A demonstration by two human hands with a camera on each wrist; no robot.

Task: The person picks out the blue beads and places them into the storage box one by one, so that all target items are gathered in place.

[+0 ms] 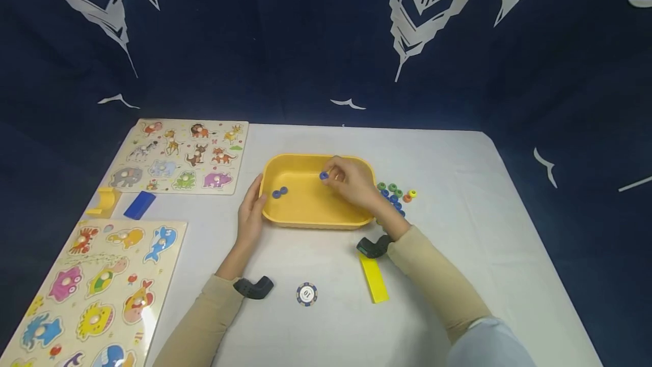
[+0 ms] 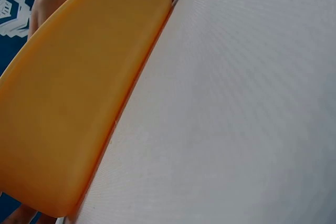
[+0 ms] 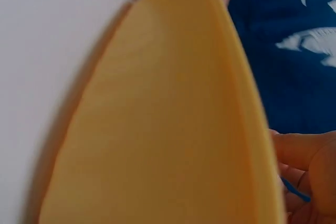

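Note:
A yellow tray (image 1: 305,222) stands mid-table, with two blue beads (image 1: 279,192) in its left part. My left hand (image 1: 251,214) rests against the tray's left end, fingers fairly straight along the outside of the rim. Over the tray's right half, my right hand (image 1: 351,183) pinches one blue bead (image 1: 324,175) between thumb and fingertips. In the right wrist view the right hand (image 3: 307,169) shows past the tray wall (image 3: 157,108), with a bit of blue at its fingers. Just right of the tray lie several loose beads (image 1: 393,199), blue, green, orange and yellow, partly hidden by the right forearm.
Two animal peg puzzles, one at the back left (image 1: 175,154) and one at the front left (image 1: 102,293), flank a yellow curved block (image 1: 105,203) and a blue block (image 1: 139,205). Toward the front lie a poker chip (image 1: 307,294) and a yellow strip block (image 1: 374,282).

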